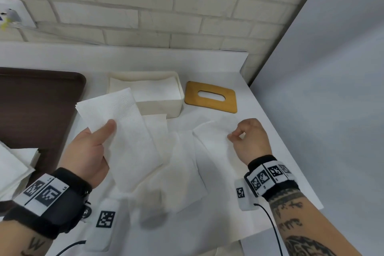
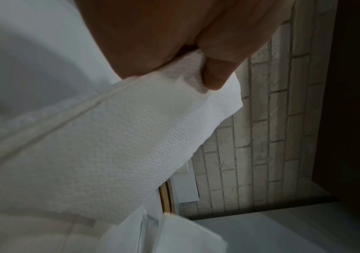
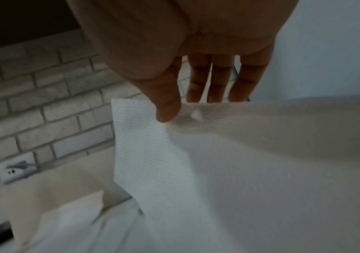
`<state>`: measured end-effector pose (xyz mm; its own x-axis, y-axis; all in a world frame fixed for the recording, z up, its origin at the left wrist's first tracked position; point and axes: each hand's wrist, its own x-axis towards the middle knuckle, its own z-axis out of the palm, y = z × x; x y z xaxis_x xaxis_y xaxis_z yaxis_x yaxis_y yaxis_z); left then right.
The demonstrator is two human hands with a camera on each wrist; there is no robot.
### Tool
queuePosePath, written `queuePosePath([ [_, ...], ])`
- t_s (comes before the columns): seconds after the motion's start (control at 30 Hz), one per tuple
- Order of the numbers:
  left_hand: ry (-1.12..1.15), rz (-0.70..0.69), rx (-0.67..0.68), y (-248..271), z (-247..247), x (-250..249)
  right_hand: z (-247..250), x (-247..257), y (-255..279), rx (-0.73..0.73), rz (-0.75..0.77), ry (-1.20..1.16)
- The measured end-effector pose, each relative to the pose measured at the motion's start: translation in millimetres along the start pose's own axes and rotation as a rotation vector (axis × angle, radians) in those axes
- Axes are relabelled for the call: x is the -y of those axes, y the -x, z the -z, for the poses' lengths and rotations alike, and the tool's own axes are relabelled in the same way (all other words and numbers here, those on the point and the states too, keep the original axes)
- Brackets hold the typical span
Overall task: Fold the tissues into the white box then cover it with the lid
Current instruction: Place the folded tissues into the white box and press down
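Left hand (image 1: 89, 151): my thumb and fingers pinch a folded white embossed paper tissue (image 1: 120, 122), lifted above the white counter (image 1: 259, 114). Right hand (image 1: 249, 139): thumb and forefinger pinch the edge of a second white tissue sheet (image 1: 212, 143). Open white rectangular box (image 1: 162, 106), tissues inside, stands beyond; bamboo slotted lid (image 1: 211, 97) lies just right of it.

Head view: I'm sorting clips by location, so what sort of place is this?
Probably a home or office counter: a white countertop against a pale brick wall with a wall socket, and a white box of tissues.
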<state>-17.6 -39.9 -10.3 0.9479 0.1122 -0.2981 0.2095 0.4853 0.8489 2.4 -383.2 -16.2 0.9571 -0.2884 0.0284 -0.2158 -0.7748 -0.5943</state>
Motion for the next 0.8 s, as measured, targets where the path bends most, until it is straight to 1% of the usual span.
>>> queuePosePath([
  [0.1, 0.004, 0.015, -0.003, -0.4, -2.6, -1.1, 6.2, 11.8, 8.1, -0.059, 0.113, -0.159],
  [0.17, -0.004, 0.025, 0.004, -1.4, -2.4, -1.1, 8.9, 19.9, 12.2, -0.041, 0.17, -0.231],
  [0.2, -0.012, 0.032, 0.003, -2.4, -2.0, -0.9, 9.2, 23.5, 13.1, 0.001, 0.157, -0.238],
  [0.27, -0.017, 0.043, -0.005, -4.2, -0.5, -1.6, 6.9, 30.0, 12.9, 0.093, 0.084, -0.178],
  [0.3, -0.016, 0.048, -0.007, -4.8, -0.3, -2.2, 4.6, 31.1, 11.2, 0.113, 0.059, -0.156],
  [0.4, -0.024, 0.058, -0.007, -4.5, -0.5, -4.5, -1.3, 32.7, 3.3, 0.103, 0.018, -0.21],
  [0.5, -0.031, 0.057, -0.003, -2.0, -0.2, -8.3, -6.6, 33.2, -7.0, 0.133, 0.001, -0.192],
  [0.7, -0.052, 0.046, -0.05, 2.1, -2.1, -8.2, -34.8, 34.1, -20.1, 0.419, 0.014, -0.011],
  [0.73, -0.054, 0.045, -0.06, 2.7, -2.2, -7.1, -38.6, 35.0, -20.9, 0.443, 0.021, 0.023],
  [0.8, -0.063, 0.043, -0.08, 4.1, -2.3, -5.5, -43.0, 37.7, -21.8, 0.43, 0.028, 0.035],
])
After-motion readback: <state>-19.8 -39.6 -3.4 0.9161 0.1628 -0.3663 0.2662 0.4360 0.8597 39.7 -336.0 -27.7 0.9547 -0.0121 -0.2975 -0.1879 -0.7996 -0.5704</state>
